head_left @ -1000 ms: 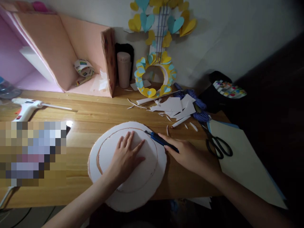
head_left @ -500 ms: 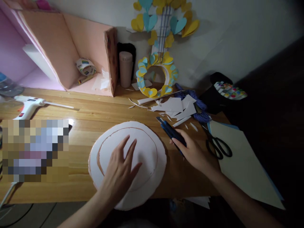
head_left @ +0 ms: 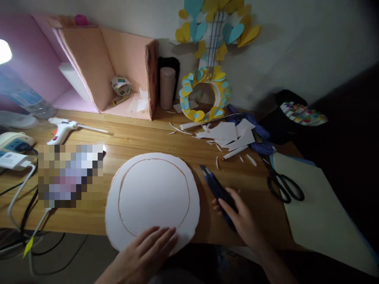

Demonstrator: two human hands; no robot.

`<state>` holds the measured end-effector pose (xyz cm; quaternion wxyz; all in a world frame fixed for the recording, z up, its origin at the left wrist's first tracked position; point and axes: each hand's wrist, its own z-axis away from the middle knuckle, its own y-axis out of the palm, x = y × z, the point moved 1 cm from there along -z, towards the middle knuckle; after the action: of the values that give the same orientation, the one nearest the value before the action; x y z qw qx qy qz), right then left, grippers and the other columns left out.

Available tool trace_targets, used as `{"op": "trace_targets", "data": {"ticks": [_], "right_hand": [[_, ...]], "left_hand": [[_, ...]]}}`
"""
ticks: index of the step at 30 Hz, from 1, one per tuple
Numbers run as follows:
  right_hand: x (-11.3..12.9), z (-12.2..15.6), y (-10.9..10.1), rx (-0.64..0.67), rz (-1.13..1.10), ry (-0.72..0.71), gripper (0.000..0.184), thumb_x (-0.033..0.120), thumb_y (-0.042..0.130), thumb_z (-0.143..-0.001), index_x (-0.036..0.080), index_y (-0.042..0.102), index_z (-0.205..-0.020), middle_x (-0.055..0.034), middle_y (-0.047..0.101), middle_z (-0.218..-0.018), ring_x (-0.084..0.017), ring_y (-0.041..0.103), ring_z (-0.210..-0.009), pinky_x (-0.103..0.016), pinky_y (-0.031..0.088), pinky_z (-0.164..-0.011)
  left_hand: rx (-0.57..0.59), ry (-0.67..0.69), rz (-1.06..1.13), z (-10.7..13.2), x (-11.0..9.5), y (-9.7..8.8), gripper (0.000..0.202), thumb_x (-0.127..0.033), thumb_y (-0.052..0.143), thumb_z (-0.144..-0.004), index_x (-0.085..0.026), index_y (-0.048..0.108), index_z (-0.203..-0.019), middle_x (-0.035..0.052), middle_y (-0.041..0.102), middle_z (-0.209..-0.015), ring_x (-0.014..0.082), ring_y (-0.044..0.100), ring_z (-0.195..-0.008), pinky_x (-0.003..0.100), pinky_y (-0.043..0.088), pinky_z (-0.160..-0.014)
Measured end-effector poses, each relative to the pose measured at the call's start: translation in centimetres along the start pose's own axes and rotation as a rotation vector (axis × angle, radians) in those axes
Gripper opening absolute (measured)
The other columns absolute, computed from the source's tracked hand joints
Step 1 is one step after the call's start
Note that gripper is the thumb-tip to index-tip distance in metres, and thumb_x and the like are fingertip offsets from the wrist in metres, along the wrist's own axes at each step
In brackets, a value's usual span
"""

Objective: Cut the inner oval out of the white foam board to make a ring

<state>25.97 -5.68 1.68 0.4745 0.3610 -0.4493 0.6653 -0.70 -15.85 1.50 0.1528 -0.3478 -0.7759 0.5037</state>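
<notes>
A round white foam disc (head_left: 152,197) with a circle scored into it lies on the wooden table (head_left: 133,138), its near edge hanging over the table's front. My left hand (head_left: 148,250) rests flat on the disc's near edge, fingers stretched out. Just right of the disc, my right hand (head_left: 239,215) is closed round a blue utility knife (head_left: 217,189), whose tip points away from me and up-left, close to the table top.
Black scissors (head_left: 284,185) lie on a pale sheet (head_left: 322,213) at the right. White paper scraps (head_left: 231,136) and purple yarn sit behind the knife. A glue gun (head_left: 63,128), power strip and cables are at the left. A pink box and paper-heart craft stand at the back.
My left hand slid off the disc's middle to its near edge. My right hand drew the knife away from the disc, to its right and nearer me. The view shifted left.
</notes>
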Motion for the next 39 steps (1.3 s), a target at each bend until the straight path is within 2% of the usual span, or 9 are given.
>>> {"op": "trace_targets", "data": {"ticks": [5, 8, 11, 15, 20, 25, 31, 35, 39], "right_hand": [[-3.1, -0.7, -6.3, -0.53, 0.447, -0.182, 0.046, 0.056, 0.054, -0.077, 0.021, 0.051, -0.106, -0.012, 0.063, -0.103, -0.029, 0.06, -0.096, -0.045, 0.047, -0.084], [-4.2, -1.1, -9.6, -0.674, 0.682, -0.187, 0.05, 0.054, 0.05, -0.078, 0.017, 0.052, -0.112, -0.0163, 0.06, -0.108, -0.033, 0.057, -0.101, -0.047, 0.046, -0.083], [-5.0, -1.7, -11.8, -0.7, 0.788, -0.18, 0.055, 0.052, 0.048, -0.079, 0.013, 0.05, -0.118, -0.019, 0.059, -0.109, -0.034, 0.057, -0.101, -0.046, 0.046, -0.082], [-5.4, -3.4, -13.0, -0.708, 0.889, -0.254, 0.059, 0.055, 0.05, -0.077, 0.01, 0.053, -0.115, -0.0182, 0.061, -0.098, -0.034, 0.058, -0.094, -0.046, 0.046, -0.081], [-3.4, -6.5, -11.7, -0.648, 0.972, -0.476, 0.052, 0.052, 0.05, -0.081, 0.011, 0.055, -0.112, -0.015, 0.06, -0.091, -0.03, 0.055, -0.087, -0.045, 0.045, -0.08], [-0.1, -11.0, -10.4, -0.526, 1.191, -0.667, 0.034, 0.026, 0.046, -0.085, 0.016, 0.063, -0.113, -0.0129, 0.057, -0.093, -0.027, 0.052, -0.088, -0.041, 0.042, -0.083], [3.0, -15.3, -10.0, -0.29, 1.515, -0.8, 0.025, 0.017, 0.047, -0.084, 0.014, 0.068, -0.097, -0.0124, 0.061, -0.088, -0.027, 0.05, -0.088, -0.036, 0.041, -0.075], [4.0, -16.1, -10.0, -0.173, 1.505, -0.868, 0.021, 0.015, 0.048, -0.082, 0.017, 0.067, -0.089, -0.0105, 0.062, -0.082, -0.026, 0.053, -0.085, -0.034, 0.041, -0.068], [5.4, -13.8, -9.1, -0.29, 1.316, -0.881, 0.013, 0.022, 0.05, -0.083, 0.018, 0.062, -0.088, -0.0086, 0.063, -0.081, -0.024, 0.056, -0.084, -0.034, 0.043, -0.069]], "left_hand": [[-0.08, 0.326, -0.055, -0.5, 2.9, -2.1, 0.028, -0.015, 0.048, -0.09, -0.03, 0.068, -0.103, -0.0066, 0.066, -0.11, 0.0086, 0.054, -0.096, 0.021, 0.044, -0.099], [0.006, 0.311, -0.083, -0.2, 6.4, -2.4, 0.034, -0.012, 0.043, -0.088, -0.029, 0.066, -0.107, -0.0035, 0.069, -0.101, 0.01, 0.057, -0.093, 0.023, 0.039, -0.103], [0.046, 0.081, -0.149, 1.0, 10.4, -2.7, 0.04, -0.026, 0.048, -0.086, -0.026, 0.055, -0.125, 0.0058, 0.063, -0.114, 0.0198, 0.056, -0.104, 0.036, 0.039, -0.104], [-0.113, -0.519, -0.321, 2.3, 13.0, -3.9, 0.062, -0.03, 0.059, -0.082, -0.021, 0.035, -0.138, 0.0153, 0.044, -0.135, 0.0339, 0.047, -0.117, 0.052, 0.044, -0.094], [-0.164, -0.848, -0.094, 3.7, 10.3, -4.2, 0.05, -0.043, 0.047, -0.088, -0.016, 0.042, -0.129, 0.0128, 0.057, -0.107, 0.0295, 0.058, -0.096, 0.05, 0.051, -0.082], [-0.055, -1.048, 0.302, 3.8, 7.6, -3.0, 0.042, -0.048, 0.042, -0.088, -0.022, 0.048, -0.121, 0.0111, 0.06, -0.115, 0.0278, 0.059, -0.106, 0.045, 0.052, -0.083], [-0.082, -1.01, 0.513, 1.9, 8.3, -1.7, 0.044, -0.044, 0.047, -0.087, -0.022, 0.045, -0.125, 0.0117, 0.056, -0.125, 0.0264, 0.056, -0.113, 0.045, 0.047, -0.093], [-0.119, -0.989, 0.468, 1.3, 8.0, -1.1, 0.042, -0.038, 0.048, -0.087, -0.021, 0.045, -0.126, 0.0124, 0.054, -0.126, 0.0268, 0.054, -0.115, 0.045, 0.047, -0.093], [-0.218, -0.888, 0.332, 0.4, 6.4, -1.5, 0.04, -0.033, 0.047, -0.089, -0.022, 0.043, -0.127, 0.011, 0.051, -0.128, 0.0264, 0.048, -0.121, 0.047, 0.04, -0.1]]}}
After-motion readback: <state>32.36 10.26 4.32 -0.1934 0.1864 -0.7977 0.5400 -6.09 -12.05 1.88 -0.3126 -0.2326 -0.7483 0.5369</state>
